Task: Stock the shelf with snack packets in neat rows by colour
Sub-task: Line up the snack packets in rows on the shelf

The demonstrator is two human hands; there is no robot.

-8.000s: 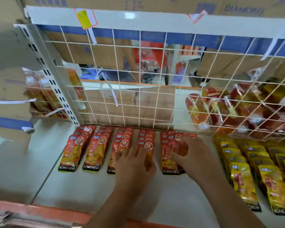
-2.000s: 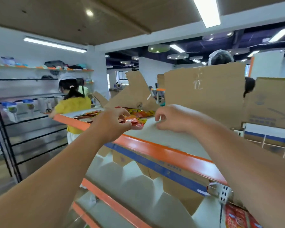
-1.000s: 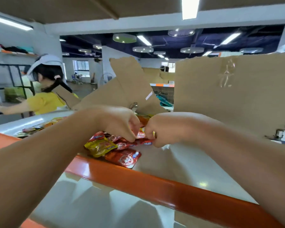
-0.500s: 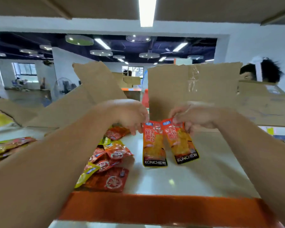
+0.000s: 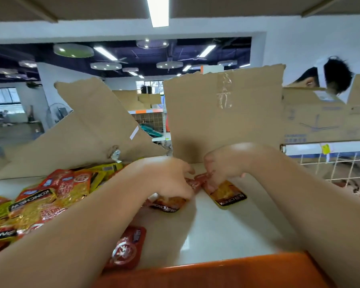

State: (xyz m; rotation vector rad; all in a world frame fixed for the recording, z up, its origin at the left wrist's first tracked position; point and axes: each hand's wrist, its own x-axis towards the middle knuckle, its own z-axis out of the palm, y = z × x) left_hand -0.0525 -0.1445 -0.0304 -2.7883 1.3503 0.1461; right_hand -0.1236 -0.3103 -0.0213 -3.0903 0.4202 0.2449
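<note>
— Packets now lie lower on the shelf [image 5: 227,229]; left hand [image 5: 170,179] pinches the left packet [image 5: 167,204], right hand [image 5: 227,163] the right packet [image 5: 229,194].
— Progress?
— Early, I'd judge: mixed pile [image 5: 40,202] still unsorted.

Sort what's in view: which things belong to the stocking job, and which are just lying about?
Job: left hand, right hand, left packet, right packet, packet pile, shelf.
Lying about: cardboard flaps, wire grid.
</note>
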